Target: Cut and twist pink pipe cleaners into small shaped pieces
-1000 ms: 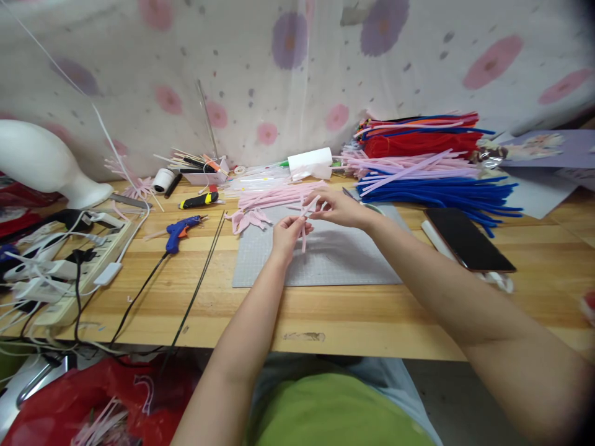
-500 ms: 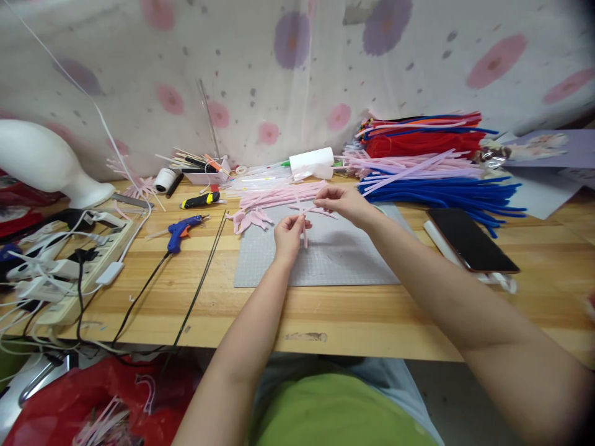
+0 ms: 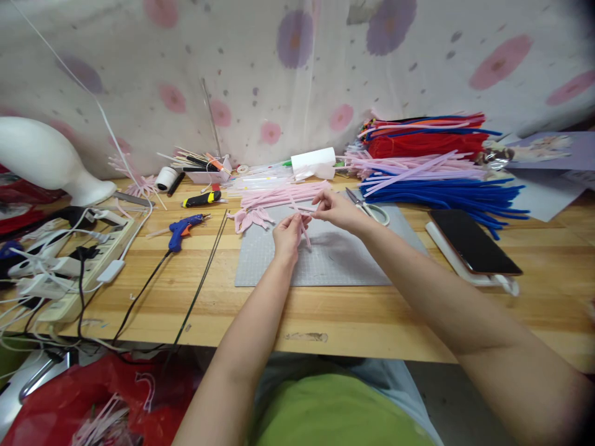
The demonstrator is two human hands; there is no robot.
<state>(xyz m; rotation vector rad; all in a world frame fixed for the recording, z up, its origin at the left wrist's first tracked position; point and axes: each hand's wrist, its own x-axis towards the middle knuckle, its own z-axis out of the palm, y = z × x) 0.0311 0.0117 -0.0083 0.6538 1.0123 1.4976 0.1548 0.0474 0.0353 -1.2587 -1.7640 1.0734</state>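
Note:
Both my hands meet over the grey cutting mat (image 3: 325,263) and work a pale pink pipe cleaner (image 3: 305,230). My left hand (image 3: 287,233) pinches its lower part, whose ends hang down past the fingers. My right hand (image 3: 335,209) pinches the upper end just to the right. A bundle of loose pink pipe cleaners (image 3: 283,193) lies right behind the hands, and a small pink folded piece (image 3: 251,218) rests at the mat's left corner. Scissors (image 3: 367,207) lie on the mat beside my right wrist.
Stacks of blue, pink and red pipe cleaners (image 3: 432,167) fill the back right. A black phone (image 3: 471,241) lies at right. A blue glue gun (image 3: 183,226), a yellow-black knife (image 3: 201,199), a power strip (image 3: 69,260) with cables and a white foam form (image 3: 41,158) occupy the left.
My right hand has drawn slightly left toward the left hand, uncovering the scissors. Both hands keep hold of the pink pipe cleaner.

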